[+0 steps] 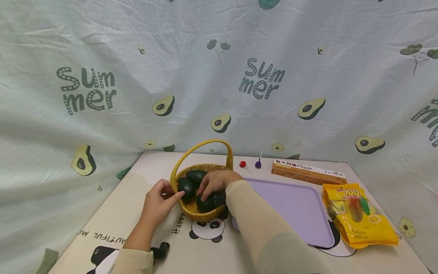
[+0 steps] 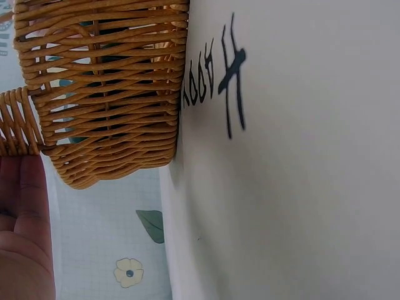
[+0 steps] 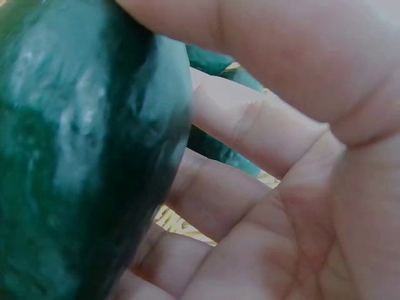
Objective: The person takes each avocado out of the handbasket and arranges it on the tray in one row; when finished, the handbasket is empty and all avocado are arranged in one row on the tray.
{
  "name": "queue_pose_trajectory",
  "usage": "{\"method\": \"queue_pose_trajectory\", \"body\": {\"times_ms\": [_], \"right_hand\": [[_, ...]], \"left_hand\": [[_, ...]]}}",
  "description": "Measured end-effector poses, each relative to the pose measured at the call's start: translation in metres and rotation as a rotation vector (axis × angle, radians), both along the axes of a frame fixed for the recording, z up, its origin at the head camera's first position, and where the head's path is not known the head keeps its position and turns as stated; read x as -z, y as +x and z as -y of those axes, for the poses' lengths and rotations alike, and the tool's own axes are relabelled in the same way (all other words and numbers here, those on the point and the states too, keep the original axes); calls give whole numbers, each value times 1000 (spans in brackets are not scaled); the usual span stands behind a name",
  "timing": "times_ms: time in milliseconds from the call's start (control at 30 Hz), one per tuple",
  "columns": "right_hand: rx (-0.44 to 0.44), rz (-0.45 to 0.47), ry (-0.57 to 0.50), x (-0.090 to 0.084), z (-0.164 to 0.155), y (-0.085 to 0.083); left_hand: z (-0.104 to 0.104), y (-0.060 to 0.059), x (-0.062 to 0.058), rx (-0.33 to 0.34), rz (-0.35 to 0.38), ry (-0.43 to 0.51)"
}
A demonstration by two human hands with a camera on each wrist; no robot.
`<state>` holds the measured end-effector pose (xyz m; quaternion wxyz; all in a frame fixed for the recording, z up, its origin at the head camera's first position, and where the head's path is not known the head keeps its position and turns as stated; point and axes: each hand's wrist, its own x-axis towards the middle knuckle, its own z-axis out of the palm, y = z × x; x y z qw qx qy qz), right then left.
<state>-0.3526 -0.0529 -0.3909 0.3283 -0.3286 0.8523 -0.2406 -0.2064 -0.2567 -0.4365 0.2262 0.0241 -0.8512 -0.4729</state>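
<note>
A yellow woven basket (image 1: 203, 217) with a tall arched handle stands on the table and holds dark green avocados. At its left side my left hand (image 1: 158, 201) grips the rim by the foot of the handle, the thumb over the edge beside one avocado (image 1: 186, 187). In the left wrist view, fingers (image 2: 28, 206) lie against the basket's outer weave (image 2: 112, 94). My right hand (image 1: 217, 181) reaches inside and holds another avocado (image 3: 81, 156), thumb on top and fingers behind it. A further avocado (image 1: 196, 176) lies at the back of the basket.
Right of the basket lies a lilac tray (image 1: 291, 205), partly under my right forearm. Behind it are a red lollipop (image 1: 242, 164), a purple lollipop (image 1: 258, 164) and a pasta box (image 1: 308, 173). A yellow candy bag (image 1: 362, 220) overlaps the tray's right side. A printed curtain (image 1: 191, 76) hangs behind.
</note>
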Motion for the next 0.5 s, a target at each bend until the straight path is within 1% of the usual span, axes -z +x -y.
{"method": "queue_pose_trajectory", "body": {"times_ms": [133,300,400,500], "right_hand": [[14,24,-38,-1,-3,0],[25,35,-120,-2,-6,0],[56,37,-155,-2,-8,1],[85,29,-163,-2,-10,0]], "left_hand": [[0,0,1,-6,12,-7],[1,-2,0,-7,18,-10],[1,-2,0,-6,25,-5],[1,-2,0,-7,36,-4]]}}
